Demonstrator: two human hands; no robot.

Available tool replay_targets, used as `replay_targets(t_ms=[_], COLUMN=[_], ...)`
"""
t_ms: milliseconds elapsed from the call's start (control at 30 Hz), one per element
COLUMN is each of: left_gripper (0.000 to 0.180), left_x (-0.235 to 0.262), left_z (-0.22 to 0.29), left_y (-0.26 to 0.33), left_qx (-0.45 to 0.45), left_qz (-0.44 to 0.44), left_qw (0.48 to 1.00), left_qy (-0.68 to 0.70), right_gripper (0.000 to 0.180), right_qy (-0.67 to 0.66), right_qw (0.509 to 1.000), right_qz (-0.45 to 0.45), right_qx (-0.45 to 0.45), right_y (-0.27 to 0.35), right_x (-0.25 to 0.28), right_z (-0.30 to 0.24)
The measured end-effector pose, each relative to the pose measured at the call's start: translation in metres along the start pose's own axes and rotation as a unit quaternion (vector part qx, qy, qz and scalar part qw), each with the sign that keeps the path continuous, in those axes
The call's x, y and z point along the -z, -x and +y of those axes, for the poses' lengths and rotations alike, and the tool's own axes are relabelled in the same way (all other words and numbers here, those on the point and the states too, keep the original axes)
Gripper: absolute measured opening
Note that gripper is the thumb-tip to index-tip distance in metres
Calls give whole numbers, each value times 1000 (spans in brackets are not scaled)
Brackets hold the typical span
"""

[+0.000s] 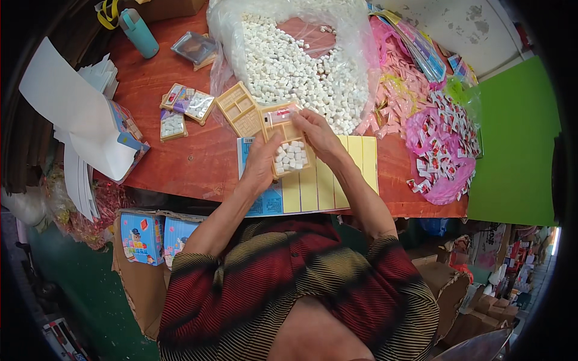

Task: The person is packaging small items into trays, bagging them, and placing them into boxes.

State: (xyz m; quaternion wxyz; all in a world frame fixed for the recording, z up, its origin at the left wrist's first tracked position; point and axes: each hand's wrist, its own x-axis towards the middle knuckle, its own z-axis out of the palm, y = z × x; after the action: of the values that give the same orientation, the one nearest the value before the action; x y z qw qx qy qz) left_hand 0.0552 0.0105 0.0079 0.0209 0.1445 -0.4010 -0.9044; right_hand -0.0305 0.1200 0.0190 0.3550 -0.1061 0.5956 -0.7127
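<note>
White sheets of folded paper (72, 114) hang over the left edge of the reddish wooden table (186, 162), with a teal cylindrical bottle (139, 33) near its far left corner. Moving right, we see small filled plastic trays (183, 108) lying flat. At the near edge our left hand (260, 165) grips the tan compartmented plastic tray (289, 141), which holds small white cube pieces (290, 156), above a yellow-striped card sheet (325, 180). Our right hand (316, 133) pinches the tray's far rim. Behind sits a clear plastic bag of white cubes (295, 60); pink wrapped packets (442, 144) crowd the right edge.
</note>
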Motion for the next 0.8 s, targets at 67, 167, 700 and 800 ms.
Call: replay_targets(t_ms=[67,167,700,800], left_gripper=[32,35,32,32], left_x=[-1,-1,-4,-6], left_z=[-1,2,6,8], left_y=[6,7,18,24], left_qx=[25,36,34,24], left_qz=[-26,-28,-29,-31], left_qw=[997,993,998,999], left_qy=[69,106,41,31], right_gripper=[28,26,26,28], right_qy=[46,101,126,71], right_qw=[999,994,992,996], right_qz=[1,2,20,42], right_qx=[20,42,-15,23], right_y=[3,9,31,27], right_x=[-1,-3,1,3], right_z=[4,5,-1,5])
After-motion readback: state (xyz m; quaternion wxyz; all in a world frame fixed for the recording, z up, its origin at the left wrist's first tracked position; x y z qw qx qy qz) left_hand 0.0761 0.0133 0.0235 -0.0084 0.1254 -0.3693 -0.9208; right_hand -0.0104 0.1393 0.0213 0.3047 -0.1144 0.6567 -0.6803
